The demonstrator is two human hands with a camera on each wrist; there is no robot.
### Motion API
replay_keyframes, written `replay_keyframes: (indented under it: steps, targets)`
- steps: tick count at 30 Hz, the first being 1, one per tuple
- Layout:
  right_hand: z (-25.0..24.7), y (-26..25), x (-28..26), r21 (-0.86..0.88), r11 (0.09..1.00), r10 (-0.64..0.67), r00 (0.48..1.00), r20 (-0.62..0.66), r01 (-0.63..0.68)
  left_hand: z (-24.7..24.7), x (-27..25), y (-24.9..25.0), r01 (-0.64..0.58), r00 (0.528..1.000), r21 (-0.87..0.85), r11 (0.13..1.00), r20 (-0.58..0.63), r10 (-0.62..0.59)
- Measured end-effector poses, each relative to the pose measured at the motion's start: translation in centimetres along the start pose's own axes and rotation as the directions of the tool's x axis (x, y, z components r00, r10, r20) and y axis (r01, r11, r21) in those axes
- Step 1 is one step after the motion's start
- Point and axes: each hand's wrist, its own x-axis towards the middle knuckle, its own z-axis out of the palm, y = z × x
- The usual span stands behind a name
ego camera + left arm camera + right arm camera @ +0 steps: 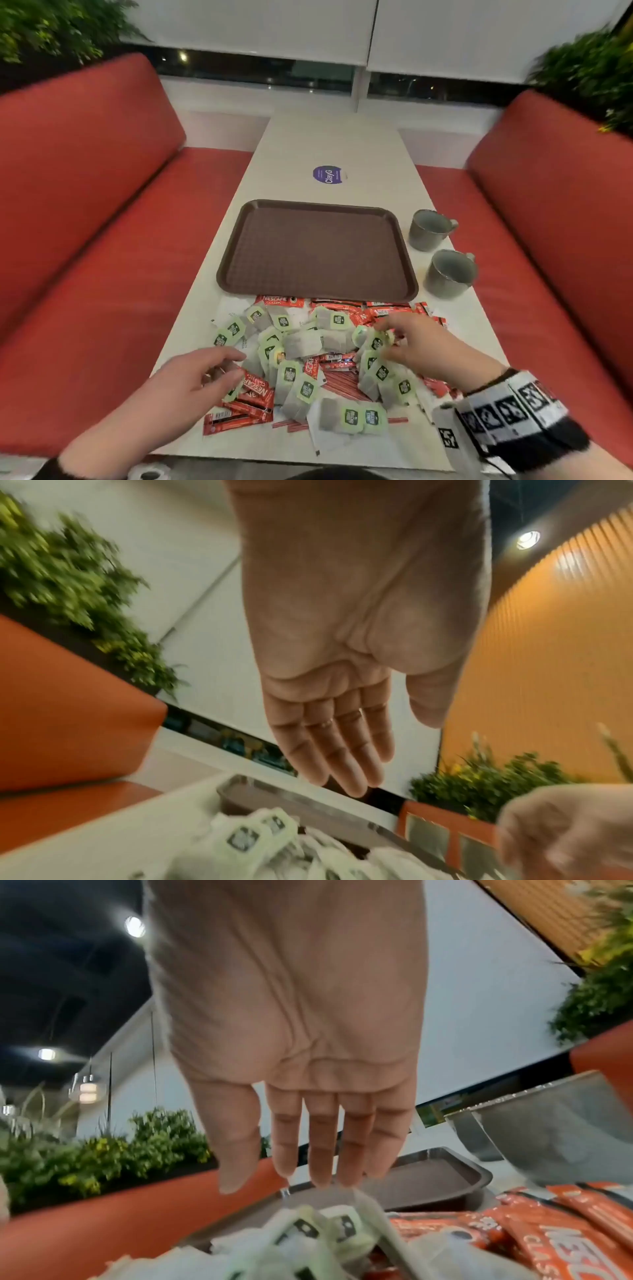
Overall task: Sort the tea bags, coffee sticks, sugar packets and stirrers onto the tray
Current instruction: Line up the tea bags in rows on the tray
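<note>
Both hands hover spread and empty over the pile (308, 363) — right hand (416, 346) nearer the tray (239, 236), left hand (191, 387) farther back.

A long white table (329, 150) runs toward twelve o'clock between red padded benches at nine (85, 212) and three (555, 222). White roller blinds (246, 27) hang over dark windows (260, 70); green plants (58, 27) flank both upper corners.

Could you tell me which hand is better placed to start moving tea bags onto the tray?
Probably the right hand: its fingers hover over tea bags nearer the empty tray. The left hand hangs farther back.
</note>
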Motion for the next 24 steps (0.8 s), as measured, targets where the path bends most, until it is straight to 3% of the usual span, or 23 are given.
replay_keyframes:
  steps: [4, 9, 13, 16, 21, 24]
  targets:
    - [1.1, 0.0, 2.4, -0.281, 0.959, 0.046, 0.999, 0.030, -0.035, 1.1, 1.6, 0.1, -0.066, 0.981, 0.027, 0.997, 0.185, 0.060]
    - [1.7, 0.3, 3.1, -0.353, 0.932, 0.062, 0.997, -0.047, -0.075, 2.0, 4.4, 1.9, -0.167, 0.952, 0.071, 0.983, 0.272, 0.142]
    - [0.1, 0.4, 2.7, -0.024, 0.989, 0.139, 0.983, -0.116, -0.143, 2.4, 6.7, 4.1, -0.239, 0.934, 0.066, 0.969, 0.289, 0.210]
    - [-1.4, 0.3, 1.8, 0.172, 0.979, 0.139, 0.977, -0.161, -0.111, 3.3, 8.5, 5.8, -0.279, 0.929, 0.069, 0.958, 0.273, 0.251]
    - [-2.9, -1.2, 0.8, 0.233, 0.972, 0.000, 0.987, -0.163, 0.039, 5.3, 10.6, 10.0, -0.325, 0.921, 0.047, 0.945, 0.242, 0.305]
    - [-2.8, -2.3, 1.3, 0.230, 0.963, -0.107, 0.983, -0.148, 0.139, 6.3, 11.3, 12.2, -0.284, 0.923, 0.035, 0.958, 0.281, 0.263]
